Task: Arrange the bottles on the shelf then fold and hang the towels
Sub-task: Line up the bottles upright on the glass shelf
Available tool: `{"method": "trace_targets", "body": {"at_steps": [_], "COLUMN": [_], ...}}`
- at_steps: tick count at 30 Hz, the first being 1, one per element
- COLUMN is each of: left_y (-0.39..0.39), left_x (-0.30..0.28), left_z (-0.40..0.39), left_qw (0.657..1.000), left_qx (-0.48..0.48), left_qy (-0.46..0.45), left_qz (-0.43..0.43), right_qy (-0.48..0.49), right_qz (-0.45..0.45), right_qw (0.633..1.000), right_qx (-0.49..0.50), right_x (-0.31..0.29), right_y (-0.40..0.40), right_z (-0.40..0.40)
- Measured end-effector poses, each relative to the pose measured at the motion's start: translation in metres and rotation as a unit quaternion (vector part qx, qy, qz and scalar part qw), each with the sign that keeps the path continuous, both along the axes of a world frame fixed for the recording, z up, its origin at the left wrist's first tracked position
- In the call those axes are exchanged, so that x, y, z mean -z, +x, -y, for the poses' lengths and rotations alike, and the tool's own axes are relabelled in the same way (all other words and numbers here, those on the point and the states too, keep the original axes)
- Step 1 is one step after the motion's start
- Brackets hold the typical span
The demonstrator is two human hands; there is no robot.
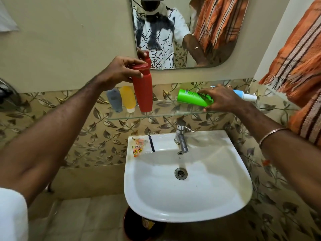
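Note:
My left hand [119,70] grips a tall red bottle [144,91] by its cap, holding it upright with its base at the glass shelf [156,115]. A grey bottle [114,100] and a yellow bottle [128,98] stand inverted on the shelf just left of it. My right hand [220,100] holds a green bottle [192,98] lying sideways over the shelf's right half. Behind that hand a blue-and-white spray bottle [245,95] lies on its side. An orange striped towel [298,70] hangs at the right wall.
A white basin [217,204] with a chrome tap [181,136] sits below the shelf, with a plastic wrapper [139,148] on its rim. A mirror [184,32] hangs above. A dark bin [139,225] stands under the basin. White cloth [7,20] hangs far left.

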State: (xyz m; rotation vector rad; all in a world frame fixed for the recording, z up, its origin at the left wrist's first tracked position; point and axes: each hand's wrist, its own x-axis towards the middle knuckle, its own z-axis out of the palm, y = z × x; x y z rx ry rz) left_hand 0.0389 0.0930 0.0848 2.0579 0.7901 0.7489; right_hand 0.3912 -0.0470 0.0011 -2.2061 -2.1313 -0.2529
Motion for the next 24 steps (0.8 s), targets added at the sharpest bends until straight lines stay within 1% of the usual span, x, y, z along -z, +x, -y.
{"method": "trace_targets", "body": {"at_steps": [4, 8, 17, 22, 24], "left_y": [-0.002, -0.003, -0.004, -0.005, -0.004], "left_x": [-0.002, -0.002, -0.002, -0.004, -0.006], "left_z": [0.002, 0.004, 0.004, 0.001, 0.001], "left_qw": [1.000, 1.000, 1.000, 1.000, 1.000], "left_qx": [0.003, 0.005, 0.008, 0.008, 0.009], "left_qy": [-0.008, -0.008, -0.007, -0.011, 0.000], "left_qz": [0.002, 0.007, 0.005, -0.002, -0.005], "right_qy": [0.002, -0.010, 0.033, 0.052, 0.059], "right_qz": [-0.017, -0.008, -0.020, 0.009, 0.004], "right_qw": [1.000, 1.000, 0.999, 0.998, 0.997], "right_qx": [-0.004, -0.007, -0.037, -0.041, -0.044], "right_x": [0.000, 0.003, 0.005, 0.005, 0.005], "right_y": [-0.001, 0.004, 0.007, 0.005, 0.006], "right_z": [0.003, 0.006, 0.010, 0.010, 0.011]}}
